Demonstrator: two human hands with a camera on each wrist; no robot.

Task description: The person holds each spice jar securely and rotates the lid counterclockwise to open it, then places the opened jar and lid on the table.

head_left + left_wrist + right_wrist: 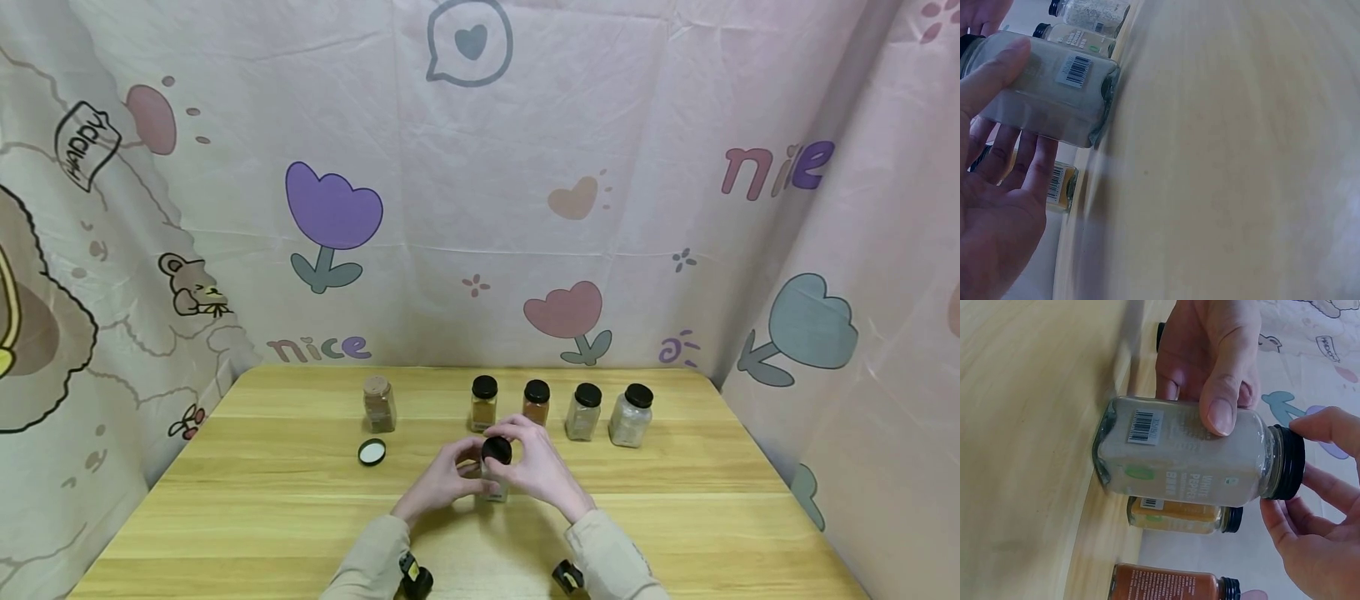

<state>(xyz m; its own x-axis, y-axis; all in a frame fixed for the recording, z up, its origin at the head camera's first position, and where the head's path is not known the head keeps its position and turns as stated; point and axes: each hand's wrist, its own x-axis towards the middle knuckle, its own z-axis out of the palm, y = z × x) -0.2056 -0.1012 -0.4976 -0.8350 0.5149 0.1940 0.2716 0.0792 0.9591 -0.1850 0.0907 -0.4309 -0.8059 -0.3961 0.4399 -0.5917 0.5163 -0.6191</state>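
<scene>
Left fingers [1040, 164]: curled round body of jar, thumb on one side, other fingers on opposite side; spread about as wide as the jar.
Right fingers [1329, 425]: bent round black cap, thumb and fingers on its rim; spread about cap-wide.
Jar [1210, 465]: between the two hands, body in left fingers, cap end at right fingers; label reads WHITE PEPPER; can't tell if base touches table.
Cap [1291, 462]: on jar's neck, under right fingers.
Yellow jar [483, 408]: just beyond the fingers, black-capped, upright.
Orange jar [536, 403]: beyond right fingers, slightly right, partly hidden by right hand in head view.
Pale jars [583, 417] [631, 421]: two, right of right fingers and farther back, upright, black-capped.
Brown jar [379, 408]: left of left fingers and farther back, upright, tan top.
Loose lid [372, 452]: left of left fingers, nearer than brown jar, white inside up.
Table [255, 500]: wood, runs out both sides of fingers; back edge behind the row, along curtain [450, 125].
Side room: wide wood stretch left of left fingers past loose lid; another right of right fingers to right edge.
Front room: wood between the forearms, nearer than fingers.
Tight side: beyond fingers, yellow and orange jars close.
</scene>
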